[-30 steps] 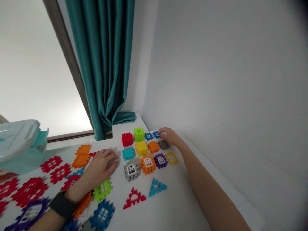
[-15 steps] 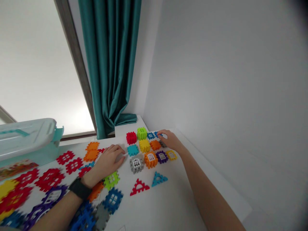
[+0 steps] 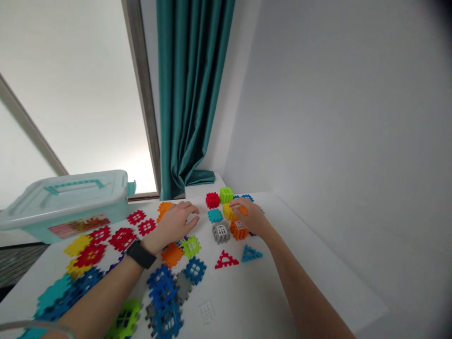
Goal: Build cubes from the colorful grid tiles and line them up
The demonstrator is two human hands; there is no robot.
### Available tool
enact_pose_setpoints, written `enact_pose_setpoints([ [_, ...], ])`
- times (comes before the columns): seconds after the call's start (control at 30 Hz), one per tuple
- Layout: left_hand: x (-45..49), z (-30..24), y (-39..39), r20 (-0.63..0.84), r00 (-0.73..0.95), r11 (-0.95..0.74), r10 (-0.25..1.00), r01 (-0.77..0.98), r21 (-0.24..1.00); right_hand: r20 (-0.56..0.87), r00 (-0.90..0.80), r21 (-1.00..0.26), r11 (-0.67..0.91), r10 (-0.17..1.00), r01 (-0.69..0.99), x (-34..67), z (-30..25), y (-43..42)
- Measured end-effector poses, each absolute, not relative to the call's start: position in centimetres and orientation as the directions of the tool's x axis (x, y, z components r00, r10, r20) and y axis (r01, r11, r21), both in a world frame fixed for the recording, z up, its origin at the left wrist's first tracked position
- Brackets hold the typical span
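Note:
My left hand (image 3: 176,222), with a dark watch (image 3: 141,254) on its wrist, hovers or rests over the middle of the table, fingers slightly bent and thumb apart, holding nothing. My right hand (image 3: 252,217) reaches over the sorted toothed building pieces, its thumb and fingers curved apart. An orange piece (image 3: 243,210) shows in the gap of that hand; I cannot tell whether it is touched. Beside it are a yellow stack (image 3: 228,212), an orange stack with a white window (image 3: 239,230), a grey stack (image 3: 221,232) and a turquoise piece (image 3: 215,216).
A red stack (image 3: 212,200) and a lime stack (image 3: 226,195) stand behind. Red (image 3: 226,260) and blue triangles (image 3: 251,253) lie in front. Loose pieces, several red (image 3: 123,239) and blue (image 3: 165,320), spread leftward. A lidded turquoise box (image 3: 77,200) stands back left; a wall borders the right.
The view has swung left, showing more of the box. My right hand has drawn back from the blue pieces to the orange one. My left hand stays in much the same place.

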State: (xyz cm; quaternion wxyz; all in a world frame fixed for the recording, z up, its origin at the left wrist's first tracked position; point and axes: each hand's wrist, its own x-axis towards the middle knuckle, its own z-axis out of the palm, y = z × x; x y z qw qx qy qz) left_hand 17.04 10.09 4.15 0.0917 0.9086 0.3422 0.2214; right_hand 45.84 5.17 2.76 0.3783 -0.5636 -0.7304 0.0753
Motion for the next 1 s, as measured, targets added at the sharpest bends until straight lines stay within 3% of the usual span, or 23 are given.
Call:
enact_pose_setpoints([
  [0.4, 8.3, 3.9, 8.5, 0.259, 0.653, -0.702, 0.711, 0.676, 0.223, 0.492, -0.314, -0.424, 0.539, 0.812, 0.728, 35.8, 2.7, 5.0],
  [0.63, 5.6, 1.2, 6.7, 0.241, 0.642, -0.686, 0.728, 0.692, 0.227, 0.347, -0.456, -0.449, 0.572, 0.820, 0.686, 30.6, 0.6, 4.1],
  [1.0, 5.8, -2.6, 5.8, 0.358, 0.497, -0.595, 0.790, 0.762, 0.255, 0.371, -0.372, -0.417, 0.511, 0.851, 0.752, 27.3, -4.1, 2.1],
])
